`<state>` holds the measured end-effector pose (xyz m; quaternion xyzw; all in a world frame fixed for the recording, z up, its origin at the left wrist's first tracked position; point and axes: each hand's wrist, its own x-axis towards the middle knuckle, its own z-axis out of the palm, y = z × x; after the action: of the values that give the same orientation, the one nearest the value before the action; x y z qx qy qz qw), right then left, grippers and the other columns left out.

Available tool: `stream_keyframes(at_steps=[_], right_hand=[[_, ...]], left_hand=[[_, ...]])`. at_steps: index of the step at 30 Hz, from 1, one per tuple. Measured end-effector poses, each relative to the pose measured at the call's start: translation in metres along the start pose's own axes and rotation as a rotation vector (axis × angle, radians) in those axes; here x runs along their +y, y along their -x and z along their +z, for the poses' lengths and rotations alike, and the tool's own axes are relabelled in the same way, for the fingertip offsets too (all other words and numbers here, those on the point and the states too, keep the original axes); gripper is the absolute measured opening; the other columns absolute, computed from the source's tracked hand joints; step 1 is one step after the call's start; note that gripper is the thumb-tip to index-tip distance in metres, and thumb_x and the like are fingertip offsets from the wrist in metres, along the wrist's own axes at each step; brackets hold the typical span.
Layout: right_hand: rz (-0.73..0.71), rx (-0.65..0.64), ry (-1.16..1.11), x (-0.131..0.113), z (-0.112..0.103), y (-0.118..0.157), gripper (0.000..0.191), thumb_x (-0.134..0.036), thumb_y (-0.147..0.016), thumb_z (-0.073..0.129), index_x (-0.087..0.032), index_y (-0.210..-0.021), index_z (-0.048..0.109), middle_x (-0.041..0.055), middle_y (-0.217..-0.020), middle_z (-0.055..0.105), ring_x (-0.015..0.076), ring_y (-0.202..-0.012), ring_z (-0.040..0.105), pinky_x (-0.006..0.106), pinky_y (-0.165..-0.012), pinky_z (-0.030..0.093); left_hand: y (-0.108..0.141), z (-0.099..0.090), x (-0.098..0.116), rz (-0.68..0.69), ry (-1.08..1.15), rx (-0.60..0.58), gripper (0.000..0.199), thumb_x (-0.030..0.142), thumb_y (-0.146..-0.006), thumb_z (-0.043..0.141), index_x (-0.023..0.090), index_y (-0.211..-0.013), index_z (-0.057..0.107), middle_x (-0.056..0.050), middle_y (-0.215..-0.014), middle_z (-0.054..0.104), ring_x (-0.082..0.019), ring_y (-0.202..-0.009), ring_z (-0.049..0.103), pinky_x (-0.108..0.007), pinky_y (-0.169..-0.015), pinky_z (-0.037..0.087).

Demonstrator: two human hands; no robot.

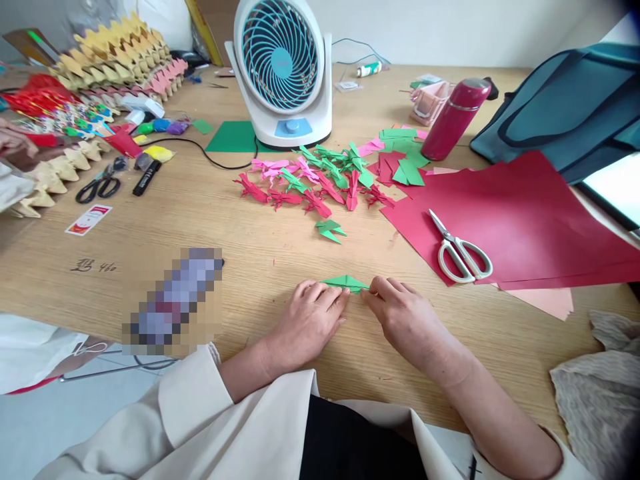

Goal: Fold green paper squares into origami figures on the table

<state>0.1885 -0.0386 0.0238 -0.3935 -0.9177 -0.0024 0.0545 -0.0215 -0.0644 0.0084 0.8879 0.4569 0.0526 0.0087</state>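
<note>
A small folded green paper piece (347, 282) lies on the wooden table in front of me. My left hand (314, 319) rests flat over its left part, fingers pressed together on the paper. At the paper's right end, my right hand (400, 313) pinches the tip between thumb and finger. Just beyond is another folded green piece (330, 231) with pointed ends. Farther back lies a pile of folded red, pink and green paper figures (315, 195).
White-handled scissors (463, 257) lie on red paper sheets (530, 220) at right. A fan (283, 73), red bottle (456, 120) and blue bag (545, 107) stand behind. At left are black scissors (100, 185), a marker (147, 178) and another person's hand (15, 143).
</note>
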Motion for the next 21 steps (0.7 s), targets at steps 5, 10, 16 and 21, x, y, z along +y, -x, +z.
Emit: stream_keyframes(at_steps=[5,10,16,21], right_hand=[[0.011,0.035,-0.043,0.004,0.002,0.001,0.021,0.001,-0.084,0.052,-0.016,-0.083,0.065,0.0083,-0.089,0.062,0.0199,-0.076,0.057,0.032,-0.068,0.044],[0.102,0.117,-0.183,0.012,0.009,-0.002,0.024,-0.003,-0.091,0.045,-0.017,-0.086,0.063,0.0075,-0.091,0.061,0.0186,-0.078,0.058,0.030,-0.071,0.046],[0.153,0.160,-0.440,0.008,0.017,-0.007,0.025,-0.010,-0.096,0.045,-0.018,-0.114,0.060,0.0091,-0.101,0.061,0.0197,-0.090,0.062,0.031,-0.082,0.050],[0.153,0.168,-0.532,0.007,0.020,-0.009,0.025,-0.008,-0.094,0.047,-0.018,-0.109,0.064,0.0087,-0.098,0.061,0.0187,-0.085,0.062,0.032,-0.079,0.052]], left_hand=[[0.005,0.003,0.003,-0.024,-0.008,0.003,0.043,0.032,-0.099,0.051,0.016,-0.139,0.049,-0.009,-0.129,0.064,-0.025,-0.111,0.053,-0.046,-0.096,0.036],[0.006,0.006,-0.002,-0.010,0.004,0.020,0.046,0.035,-0.099,0.051,0.019,-0.141,0.048,-0.007,-0.140,0.059,-0.026,-0.116,0.052,-0.048,-0.095,0.036],[0.000,0.003,-0.015,0.087,0.028,0.052,0.042,0.032,-0.099,0.050,0.021,-0.139,0.051,-0.008,-0.146,0.053,-0.029,-0.133,0.044,-0.055,-0.113,0.025],[-0.005,0.004,-0.016,0.086,0.109,0.100,0.034,0.030,-0.098,0.050,0.017,-0.128,0.057,-0.011,-0.138,0.058,-0.027,-0.127,0.051,-0.050,-0.110,0.031]])
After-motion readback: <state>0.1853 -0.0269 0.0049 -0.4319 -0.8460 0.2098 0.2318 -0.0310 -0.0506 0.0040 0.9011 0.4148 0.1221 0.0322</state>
